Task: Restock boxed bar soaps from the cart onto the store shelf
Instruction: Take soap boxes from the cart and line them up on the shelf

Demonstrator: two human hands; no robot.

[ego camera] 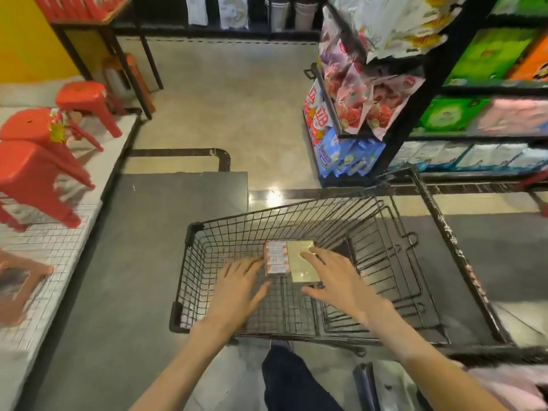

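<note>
A black wire cart stands in front of me. On its floor lies a stack of boxed bar soaps: white-and-orange boxes on the left and a gold-topped pack on the right. My left hand reaches into the cart with fingers spread, its fingertips at the left side of the white-and-orange boxes. My right hand hovers over the right edge of the gold pack, fingers spread and thumb out. Neither hand grips anything. The store shelf stands at the right.
The shelf holds bagged and boxed goods in green, orange, pink and blue. Red plastic stools sit on a low tiled platform at the left. A dark floor mat lies under the cart. My dark trouser leg shows below.
</note>
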